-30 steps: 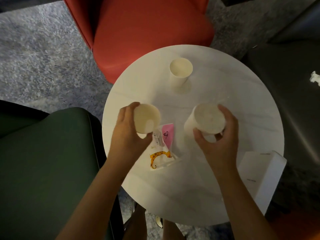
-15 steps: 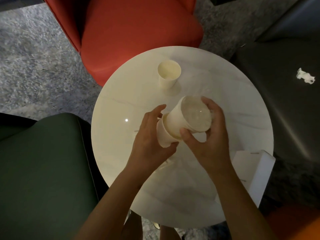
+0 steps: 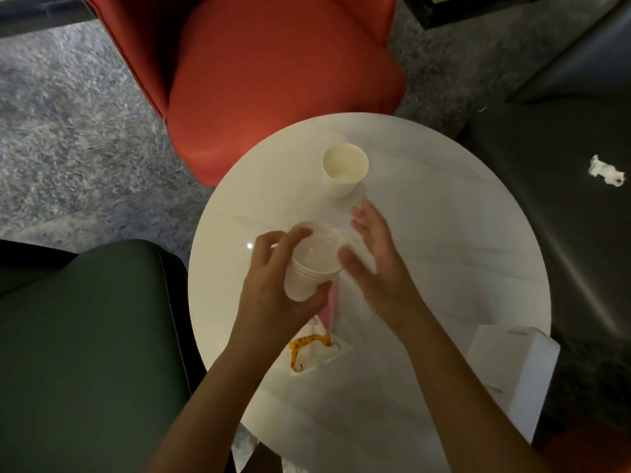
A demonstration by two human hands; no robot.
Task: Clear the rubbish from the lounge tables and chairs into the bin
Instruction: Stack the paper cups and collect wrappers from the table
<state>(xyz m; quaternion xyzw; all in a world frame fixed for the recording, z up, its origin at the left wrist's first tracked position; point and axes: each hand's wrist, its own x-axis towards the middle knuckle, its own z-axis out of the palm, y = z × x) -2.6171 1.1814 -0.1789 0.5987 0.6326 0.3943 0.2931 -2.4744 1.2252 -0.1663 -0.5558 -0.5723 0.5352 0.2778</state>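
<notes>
My left hand (image 3: 273, 288) grips two white paper cups nested into one stack (image 3: 312, 264) above the round white table (image 3: 444, 268). Just right of the stack, my right hand (image 3: 372, 257) is blurred, with fingers straight and nothing in it. A third paper cup (image 3: 345, 172) stands upright at the far side of the table. A crumpled snack wrapper (image 3: 314, 349) with pink and orange print lies on the table under my left wrist, partly hidden by it.
A white box (image 3: 512, 370) sits on the table's right edge. A red chair (image 3: 273, 70) stands beyond the table and a green chair (image 3: 85, 353) to the left. A crumpled white tissue (image 3: 606, 170) lies on the dark seat (image 3: 563, 216) at the right.
The cup from my right hand went into the cup in my left hand. My right hand then let go and drew off to the right.
</notes>
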